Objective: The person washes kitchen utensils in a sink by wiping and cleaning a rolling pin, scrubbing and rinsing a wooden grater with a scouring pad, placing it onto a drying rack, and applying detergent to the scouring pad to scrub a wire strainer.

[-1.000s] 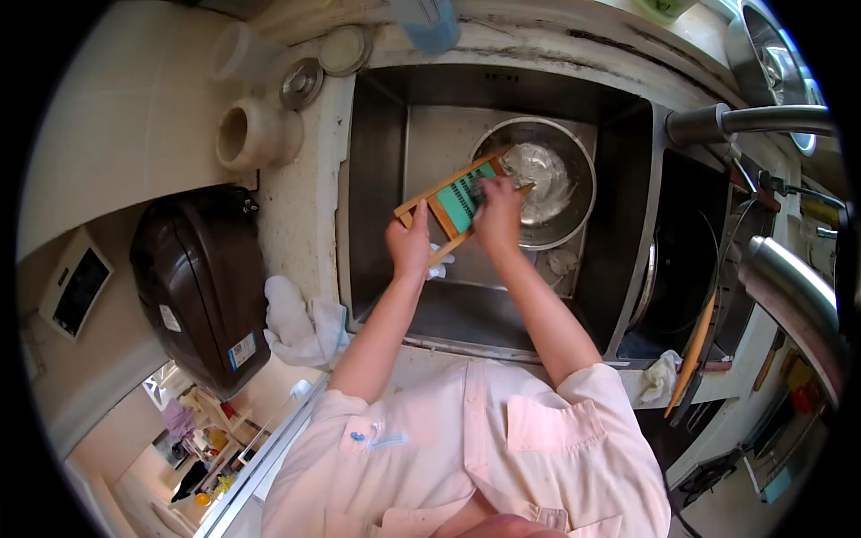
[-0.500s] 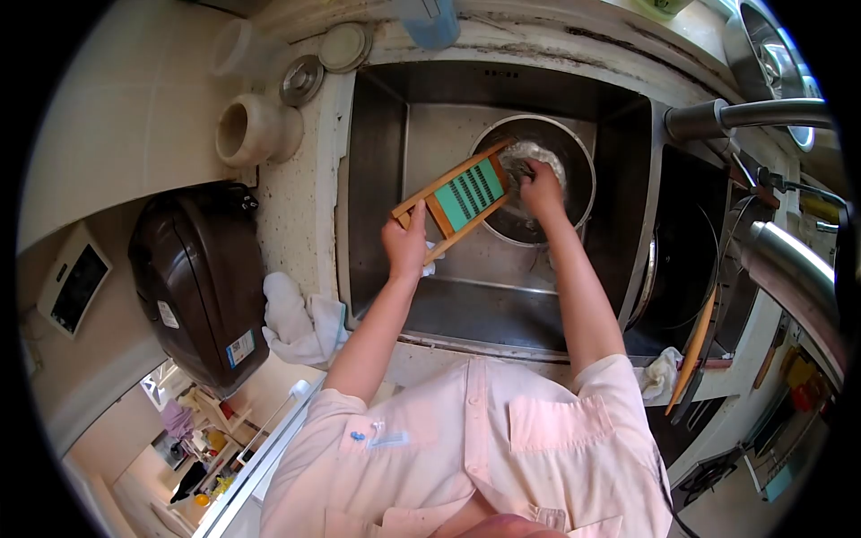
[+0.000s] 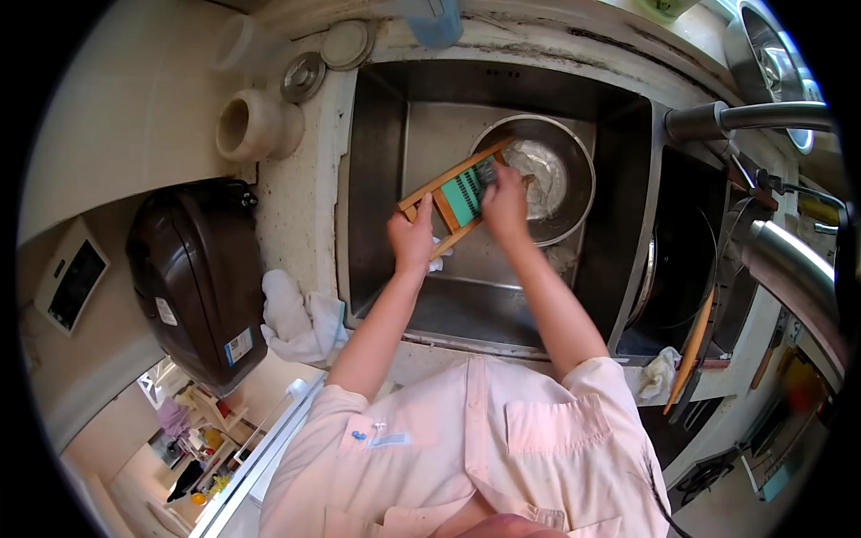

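Observation:
A wooden-framed grater with a green plate [image 3: 460, 199] and rows of dark slots slants across the sink. My left hand [image 3: 412, 240] is closed around its lower wooden end. The grater's upper end rests at the rim of a round metal bowl [image 3: 580, 193], which holds some water. In my right hand [image 3: 507, 204] is a dark grey scouring pad [image 3: 487, 170], pressed on the upper part of the green plate. My right fingers partly hide the pad and look slightly blurred. A bit of white material [image 3: 438, 264] shows beneath the grater, by my left hand.
The steel sink [image 3: 430, 309] surrounds the bowl. A faucet [image 3: 762, 115] reaches in from the right. On the left ledge are a ceramic jar [image 3: 235, 130], a metal lid [image 3: 303, 78], a white cloth [image 3: 291, 318] and a dark brown appliance [image 3: 193, 278]. A blue container [image 3: 432, 22] stands behind.
My right hand has moved left with the scouring pad, from over the bowl's water onto the grater's green plate. My left hand keeps its hold, nearly in the same place.

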Tool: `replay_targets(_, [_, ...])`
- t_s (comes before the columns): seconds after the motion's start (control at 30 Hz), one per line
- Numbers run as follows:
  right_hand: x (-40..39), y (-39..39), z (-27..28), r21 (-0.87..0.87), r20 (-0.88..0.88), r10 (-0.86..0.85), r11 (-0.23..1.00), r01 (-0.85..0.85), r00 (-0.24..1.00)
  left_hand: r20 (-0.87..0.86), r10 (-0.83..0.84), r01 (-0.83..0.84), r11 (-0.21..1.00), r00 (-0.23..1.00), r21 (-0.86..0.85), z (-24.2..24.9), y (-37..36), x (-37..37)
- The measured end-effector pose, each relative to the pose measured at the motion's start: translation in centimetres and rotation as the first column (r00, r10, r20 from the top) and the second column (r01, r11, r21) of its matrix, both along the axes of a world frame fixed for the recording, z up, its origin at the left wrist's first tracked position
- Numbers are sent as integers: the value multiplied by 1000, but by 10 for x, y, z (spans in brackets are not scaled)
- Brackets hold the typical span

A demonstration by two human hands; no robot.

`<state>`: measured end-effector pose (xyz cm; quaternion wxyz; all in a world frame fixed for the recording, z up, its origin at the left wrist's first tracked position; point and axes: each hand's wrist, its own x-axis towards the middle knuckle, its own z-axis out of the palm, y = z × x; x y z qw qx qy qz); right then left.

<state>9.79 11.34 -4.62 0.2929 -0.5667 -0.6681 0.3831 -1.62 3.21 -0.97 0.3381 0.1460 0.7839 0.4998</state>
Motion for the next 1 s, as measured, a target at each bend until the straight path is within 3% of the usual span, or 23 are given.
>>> replay_targets(0.07, [-17, -34, 28, 90, 69, 75, 993, -81, 995, -1, -20, 20, 999, 1000, -40, 1, 0, -4])
replay_targets(0.1, [-18, -52, 35, 126, -35, 184, 976, -178, 982, 2, -30, 30, 998, 1000, -62, 2, -1, -5])
replay_targets(0.17, [-4, -60, 51, -48, -199, 382, 916, -398, 903, 63, -1, 5, 998, 998, -63, 5, -1, -5])
replay_targets(0.23, [13, -30, 19, 32, -49, 245, 969, -244, 968, 83, 7, -1, 997, 997, -74, 6, 2, -5])
replay_targets(0.27, [23, -5, 14, -50, 45, 94, 994, -92, 995, 71, 1, 6, 996, 997, -92, 7, 2, -6])
replay_targets(0.3, [31, 14, -3, 24, 172, 4, 1000, -9, 985, 58, -10, 17, 994, 998, -110, 7, 2, -6])
replay_targets(0.37, [31, -4, -38, -57, 199, -51, 996, 63, 979, 48, 9, -6, 998, 999, -63, 5, 3, -4])
replay_targets(0.47, [14, -53, 11, -87, 149, 109, 992, -97, 983, 32, -22, 26, 992, 999, -126, 12, 5, -7])
replay_targets(0.57, [24, -54, 46, -153, -55, 302, 939, -307, 952, 25, -50, 52, 992, 998, -119, 15, 9, -9])
replay_targets(0.6, [33, -40, 27, -148, 56, 323, 938, -312, 945, 25, -45, 47, 994, 999, -103, 13, 7, -10])
replay_targets(0.63, [44, -22, 15, -60, 127, 224, 974, -218, 966, -32, -68, 65, 994, 997, -90, 10, 6, -11])
replay_targets(0.67, [51, 2, 1, -59, 328, 113, 993, -98, 938, -87, -90, 83, 993, 992, -83, 5, 5, -12])
replay_targets(0.73, [73, 30, -41, 103, 529, -85, 994, 36, 845, -151, -120, 112, 992, 981, -60, 3, 0, -9])
replay_targets(0.83, [68, 17, -57, -406, 401, 272, 909, -96, 875, -201, -140, 147, 989, 970, 20, 6, 1, -1])
replay_targets(0.87, [62, 4, -56, -359, 343, 244, 926, -114, 907, -230, -142, 157, 987, 963, 46, 7, 0, 1])
replay_targets(0.97, [23, -51, 22, -241, 139, 152, 963, -116, 978, -267, -144, 174, 981, 953, 92, 13, 0, 6])
replay_targets(1.0, [17, -66, 43, -191, 46, 196, 964, -183, 980, -275, -143, 180, 977, 951, 111, 14, 4, 7])
